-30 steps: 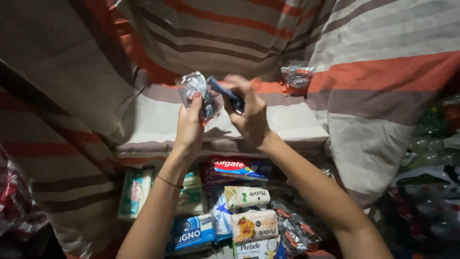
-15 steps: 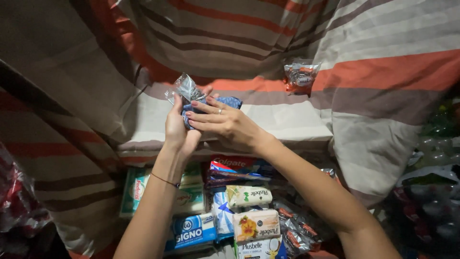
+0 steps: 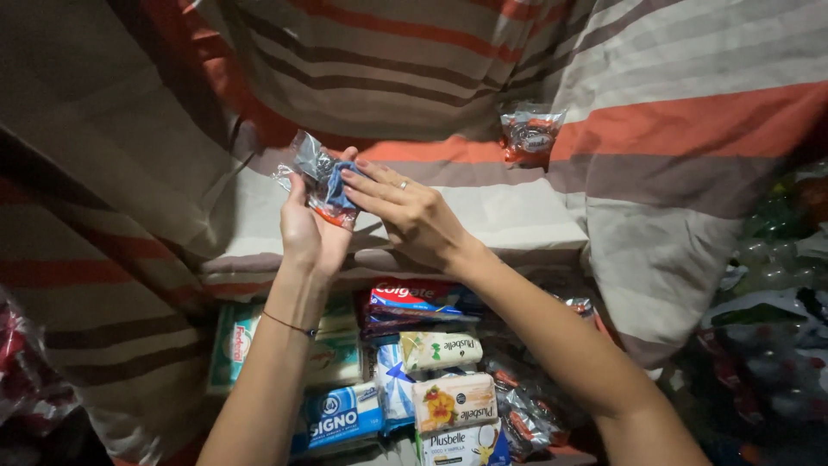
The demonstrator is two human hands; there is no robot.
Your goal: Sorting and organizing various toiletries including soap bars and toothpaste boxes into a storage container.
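My left hand [image 3: 312, 231] is raised and holds a small clear plastic packet [image 3: 317, 177] with blue and red contents. My right hand [image 3: 405, 211], with a ring on one finger, lies across it, its fingertips pressing on the blue part of the packet. Both hands hover over a flat white surface [image 3: 509, 216] wrapped in striped cloth. A thin red string circles my left wrist.
Below my arms lies a pile of boxed goods: a red toothpaste box [image 3: 414, 298], soap bars [image 3: 453, 401], a blue box [image 3: 336, 416], green boxes [image 3: 233, 341]. A small clear packet [image 3: 530, 134] rests on the striped cloth [image 3: 690, 121]. Plastic bags sit at right [image 3: 768, 345].
My right hand moved left from beside the packet to lie over it, fingers now pressing the blue item into the packet. Both hands shifted slightly left and lower.
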